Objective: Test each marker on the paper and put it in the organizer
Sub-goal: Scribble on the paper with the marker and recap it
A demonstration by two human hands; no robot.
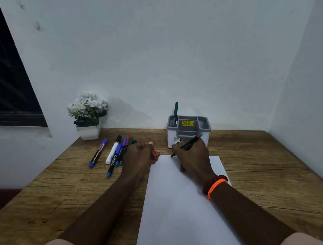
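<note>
Currently the right hand (192, 152) grips a dark marker (189, 143) with a teal end, tip down on the far edge of the white paper (178, 207), while the left hand (140, 156) curls around a red marker (152, 150) at the paper's far-left corner. The grey-and-white organizer (189, 130) stands just beyond the right hand with one green marker (175, 112) upright in its left compartment. Loose markers (115, 154) lie clustered on the tabletop (56, 187) left of the left hand, near a white flower pot (88, 118).
</note>
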